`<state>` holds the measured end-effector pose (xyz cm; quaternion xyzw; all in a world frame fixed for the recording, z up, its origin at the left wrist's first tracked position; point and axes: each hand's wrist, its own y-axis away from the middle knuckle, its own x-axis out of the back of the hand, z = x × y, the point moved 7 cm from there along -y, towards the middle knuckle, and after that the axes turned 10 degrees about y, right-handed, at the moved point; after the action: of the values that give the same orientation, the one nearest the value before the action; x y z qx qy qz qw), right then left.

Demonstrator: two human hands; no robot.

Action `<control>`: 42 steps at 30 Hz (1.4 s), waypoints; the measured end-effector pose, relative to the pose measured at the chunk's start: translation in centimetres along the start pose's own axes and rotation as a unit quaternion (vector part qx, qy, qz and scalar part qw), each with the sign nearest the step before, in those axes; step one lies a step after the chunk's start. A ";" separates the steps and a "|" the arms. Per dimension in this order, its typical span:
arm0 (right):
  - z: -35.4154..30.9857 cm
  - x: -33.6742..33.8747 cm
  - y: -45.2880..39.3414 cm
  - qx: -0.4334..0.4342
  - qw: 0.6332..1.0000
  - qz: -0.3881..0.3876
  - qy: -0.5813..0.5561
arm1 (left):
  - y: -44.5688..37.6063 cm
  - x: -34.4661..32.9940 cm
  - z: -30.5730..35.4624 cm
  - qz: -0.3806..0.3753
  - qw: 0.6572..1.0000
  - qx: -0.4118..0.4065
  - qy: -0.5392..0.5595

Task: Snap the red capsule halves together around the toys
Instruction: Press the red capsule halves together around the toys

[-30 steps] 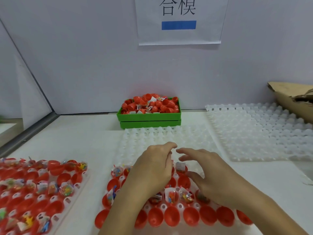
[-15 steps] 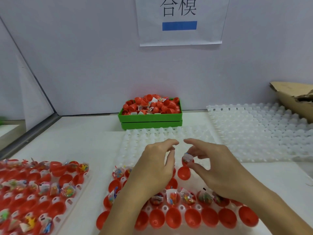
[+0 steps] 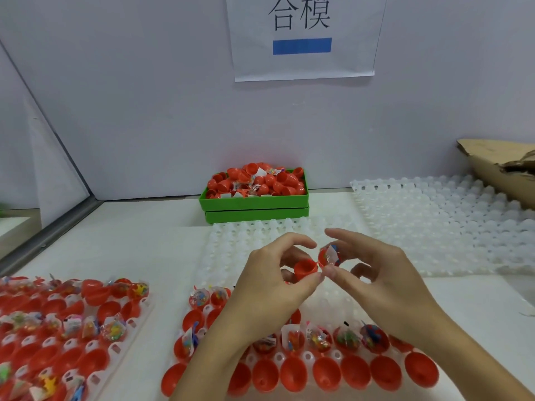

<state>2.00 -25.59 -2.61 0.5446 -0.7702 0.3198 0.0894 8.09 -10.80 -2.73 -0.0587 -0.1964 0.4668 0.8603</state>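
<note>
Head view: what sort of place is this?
Probably a toy-packing workstation: white trays of red capsule halves with bagged toys, a green bin of capsule halves, and a posted paper sign on the partition.

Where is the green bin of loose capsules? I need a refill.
In the head view, the green bin sits centre-back against the wall, just beyond the clear tray.
</note>
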 end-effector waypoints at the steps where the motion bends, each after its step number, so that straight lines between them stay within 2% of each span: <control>1: 0.1 0.0 0.0 -0.002 1.000 -0.007 -0.012 | 0.0 0.0 0.1 -0.003 1.000 -0.001 0.010; 6: 0.4 0.4 -0.3 -0.023 0.998 -0.006 -0.063 | 0.1 -0.4 0.8 -0.033 0.998 -0.032 -0.031; 10: -0.5 0.9 -0.2 0.004 0.996 0.003 -0.089 | 0.3 -1.1 1.7 -0.076 0.991 -0.069 -0.091; 15: -0.7 1.3 -0.2 0.009 0.993 0.032 -0.113 | 0.3 -0.8 2.1 -0.056 0.991 -0.091 -0.083; 25: -1.1 1.3 -0.2 0.002 0.993 0.019 -0.114 | 0.4 -0.9 2.4 -0.053 0.990 -0.092 -0.092; 29: -1.2 1.4 -0.2 0.006 0.993 0.029 -0.112 | 0.3 -0.5 2.2 -0.026 0.996 -0.073 -0.049; 34: -1.4 1.8 -0.3 0.019 0.993 0.045 -0.107 | 0.3 0.3 2.1 0.014 0.997 -0.044 0.061; 42: -2.0 2.2 -0.2 0.043 0.994 0.062 -0.080 | 0.2 0.6 2.4 0.063 0.988 -0.044 0.132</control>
<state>0.90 -26.18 0.17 0.5229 -0.7926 0.3132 -0.0164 7.29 -10.37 -0.44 -0.1701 -0.0973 0.4987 0.8444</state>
